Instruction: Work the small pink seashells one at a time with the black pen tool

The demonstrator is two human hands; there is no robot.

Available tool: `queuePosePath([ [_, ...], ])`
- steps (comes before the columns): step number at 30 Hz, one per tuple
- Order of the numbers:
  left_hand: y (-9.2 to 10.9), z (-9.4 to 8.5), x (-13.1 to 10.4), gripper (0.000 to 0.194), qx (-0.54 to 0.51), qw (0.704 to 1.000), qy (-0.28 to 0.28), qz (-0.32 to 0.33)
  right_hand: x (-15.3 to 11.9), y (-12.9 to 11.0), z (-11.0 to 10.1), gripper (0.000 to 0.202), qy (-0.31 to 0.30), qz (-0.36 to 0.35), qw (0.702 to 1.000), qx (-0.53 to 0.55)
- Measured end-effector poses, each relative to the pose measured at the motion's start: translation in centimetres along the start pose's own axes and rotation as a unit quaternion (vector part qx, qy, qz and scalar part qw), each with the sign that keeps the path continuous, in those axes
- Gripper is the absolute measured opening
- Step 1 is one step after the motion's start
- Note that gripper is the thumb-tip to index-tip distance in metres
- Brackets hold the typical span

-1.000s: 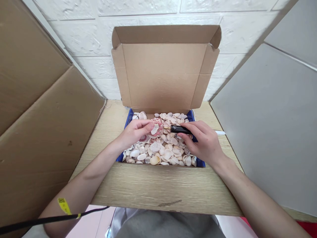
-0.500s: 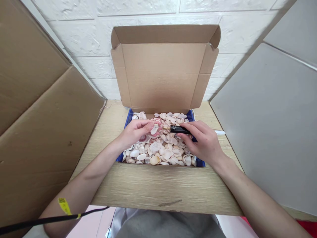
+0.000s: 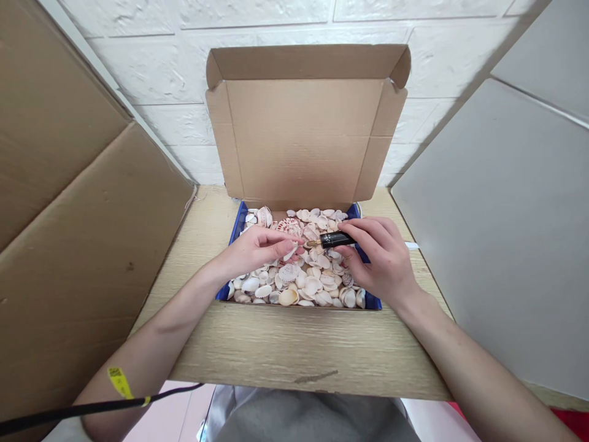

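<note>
Between the thumb and fingers of my left hand [image 3: 258, 248] is a small white seashell [image 3: 291, 252], held nearly edge-on. My right hand [image 3: 380, 255] grips a black mini hand drill [image 3: 337, 239] with a brass-coloured chuck, its tip pointing left at the shell. The thin bit is too fine to make out, so I cannot tell whether it touches the shell. Both hands are over an open cardboard box [image 3: 236, 228] with blue sides, filled with pale seashells [image 3: 311, 286]. A larger shell with reddish stripes [image 3: 289, 226] lies behind my left hand.
The box's raised lid [image 3: 306, 141] stands toward a white brick-patterned wall [image 3: 179, 67]. A cardboard panel [image 3: 92, 202] rises on the left, a grey panel [image 3: 501, 233] on the right. A black cable [image 3: 92, 408] with a yellow tag crosses the lower left.
My left hand has turned the shell from facing me to nearly edge-on and lowered it slightly. The drill has shifted a little right and tilted, its tip now lower.
</note>
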State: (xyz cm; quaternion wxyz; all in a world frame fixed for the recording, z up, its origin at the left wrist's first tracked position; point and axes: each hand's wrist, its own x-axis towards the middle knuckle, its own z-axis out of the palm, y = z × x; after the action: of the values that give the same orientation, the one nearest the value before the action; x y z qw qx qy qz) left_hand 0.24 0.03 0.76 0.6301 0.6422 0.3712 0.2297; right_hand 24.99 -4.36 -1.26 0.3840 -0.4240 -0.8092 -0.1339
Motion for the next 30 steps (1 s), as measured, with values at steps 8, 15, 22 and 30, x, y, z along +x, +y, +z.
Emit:
queuePosePath([
  [8, 0.13, 0.05, -0.16, 0.050, -0.026, 0.998, 0.040, 0.033, -0.26, -0.15, -0.07, 0.023, -0.083, 0.033, 0.996, 0.000],
  [15, -0.08, 0.18, 0.05, 0.053, -0.034, 0.998, 0.057, 0.001, -0.16, -0.16, 0.07, 0.031, -0.060, 0.014, 0.998, -0.006],
  [22, -0.13, 0.32, 0.13, 0.040, 0.016, 0.998, 0.051, 0.012, 0.13, 0.07, -0.17, 0.024, -0.013, -0.026, 0.999, -0.017],
  [30, -0.22, 0.16, -0.04, 0.039, -0.008, 1.000, -0.010, 0.008, 0.00, 0.08, -0.02, 0.025, 0.002, -0.019, 1.000, -0.017],
])
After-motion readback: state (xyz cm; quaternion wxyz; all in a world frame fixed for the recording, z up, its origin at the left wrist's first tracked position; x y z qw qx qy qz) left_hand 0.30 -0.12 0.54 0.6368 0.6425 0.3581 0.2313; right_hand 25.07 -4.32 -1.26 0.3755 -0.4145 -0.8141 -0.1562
